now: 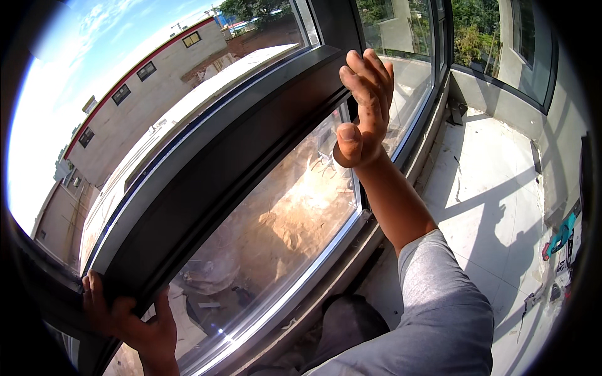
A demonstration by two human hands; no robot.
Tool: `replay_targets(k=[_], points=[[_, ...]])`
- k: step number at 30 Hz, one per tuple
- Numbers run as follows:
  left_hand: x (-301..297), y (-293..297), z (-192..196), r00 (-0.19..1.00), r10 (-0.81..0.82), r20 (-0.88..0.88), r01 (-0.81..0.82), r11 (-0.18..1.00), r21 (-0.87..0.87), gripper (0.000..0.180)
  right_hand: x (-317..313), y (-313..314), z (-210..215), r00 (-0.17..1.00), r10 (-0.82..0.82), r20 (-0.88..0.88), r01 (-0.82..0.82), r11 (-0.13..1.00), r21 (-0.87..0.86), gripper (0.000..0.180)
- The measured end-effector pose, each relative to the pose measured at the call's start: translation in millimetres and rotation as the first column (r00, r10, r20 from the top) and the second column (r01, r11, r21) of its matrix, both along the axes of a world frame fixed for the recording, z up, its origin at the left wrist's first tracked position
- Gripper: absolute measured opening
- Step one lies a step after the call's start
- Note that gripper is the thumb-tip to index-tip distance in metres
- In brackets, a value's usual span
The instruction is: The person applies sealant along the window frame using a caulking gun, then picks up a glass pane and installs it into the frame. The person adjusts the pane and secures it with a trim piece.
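My left hand (pixel 135 326) grips the lower end of the dark window frame bar (pixel 219 163), fingers curled around its edge. My right hand (pixel 365 106) is spread open, palm against the bar's upper end, holding nothing. The bar runs diagonally between glass panes (pixel 282 232).

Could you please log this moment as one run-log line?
left hand: gripping dark window frame | right hand: open, flat at frame's far end | floor: teal tool

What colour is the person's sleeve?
The sleeve is light grey, seen in the head view.
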State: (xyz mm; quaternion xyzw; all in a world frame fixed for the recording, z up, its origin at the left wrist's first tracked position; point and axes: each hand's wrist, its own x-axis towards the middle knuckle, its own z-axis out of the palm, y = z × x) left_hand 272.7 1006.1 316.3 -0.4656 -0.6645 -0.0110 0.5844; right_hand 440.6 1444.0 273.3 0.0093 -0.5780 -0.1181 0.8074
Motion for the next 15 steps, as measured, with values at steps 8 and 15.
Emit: replay_targets(k=[8, 15], points=[[-2, 3, 0, 0.999, -0.04, 0.02, 0.04, 0.999, 0.019, 0.063, -42, -37, 31, 0.999, 0.0, 0.035, -0.003, 0.996, 0.089, 0.048], [2, 13, 3, 0.998, 0.038, 0.05, -0.04, 0.999, 0.035, 0.098, -44, -41, 30, 0.998, -0.038, 0.049, 0.036, 0.998, 0.046, 0.043]])
